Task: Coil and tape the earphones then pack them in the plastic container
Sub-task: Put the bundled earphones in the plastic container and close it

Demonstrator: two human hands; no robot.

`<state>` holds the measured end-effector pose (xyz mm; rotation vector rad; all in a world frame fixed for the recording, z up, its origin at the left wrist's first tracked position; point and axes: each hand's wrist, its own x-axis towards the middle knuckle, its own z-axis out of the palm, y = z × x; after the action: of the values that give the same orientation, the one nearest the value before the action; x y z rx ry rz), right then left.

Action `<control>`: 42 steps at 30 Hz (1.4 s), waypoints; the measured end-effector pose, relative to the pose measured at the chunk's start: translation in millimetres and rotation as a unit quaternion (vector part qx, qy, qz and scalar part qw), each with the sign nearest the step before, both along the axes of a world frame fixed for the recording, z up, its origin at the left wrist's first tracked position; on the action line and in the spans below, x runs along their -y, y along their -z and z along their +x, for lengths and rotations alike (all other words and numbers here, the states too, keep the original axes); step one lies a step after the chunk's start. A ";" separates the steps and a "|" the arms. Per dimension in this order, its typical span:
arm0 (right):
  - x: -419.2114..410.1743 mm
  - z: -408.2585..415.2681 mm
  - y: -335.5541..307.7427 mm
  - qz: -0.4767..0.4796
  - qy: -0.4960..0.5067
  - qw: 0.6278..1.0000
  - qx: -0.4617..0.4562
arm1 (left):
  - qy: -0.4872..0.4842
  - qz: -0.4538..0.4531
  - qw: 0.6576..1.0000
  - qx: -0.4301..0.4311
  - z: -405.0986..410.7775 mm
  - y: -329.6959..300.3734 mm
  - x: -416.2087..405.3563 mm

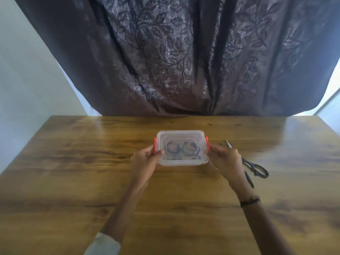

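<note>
A small clear plastic container (181, 137) with its lid on and orange clips on both short sides stands in the middle of the wooden table. Dark coiled earphones (181, 149) show through the lid. My left hand (145, 161) grips the container's left end, thumb on the lid beside the left orange clip (155, 144). My right hand (227, 159) holds the right end, its fingers at the right orange clip (207, 142).
Black-handled scissors (257, 169) lie on the table (92, 172) just right of my right hand, blades pointing away. A dark patterned curtain (174, 52) hangs behind the table's far edge.
</note>
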<state>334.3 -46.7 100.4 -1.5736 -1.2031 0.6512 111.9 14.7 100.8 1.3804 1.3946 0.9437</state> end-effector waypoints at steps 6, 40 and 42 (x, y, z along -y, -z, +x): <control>-42.2 75.2 -27.6 0.002 0.039 0.999 -0.001 | 0.028 0.011 0.999 0.038 79.5 -17.6 -58.4; -95.9 240.2 45.1 -0.111 0.083 0.986 -0.092 | 0.144 -0.160 0.973 0.080 249.6 59.5 -130.0; -96.1 246.1 51.5 -0.108 0.072 0.985 -0.117 | 0.148 -0.161 0.973 0.072 249.5 60.3 -132.2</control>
<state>580.4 49.4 48.9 -1.6921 -0.8586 0.8685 361.4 146.9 40.5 1.2048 1.1346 0.5804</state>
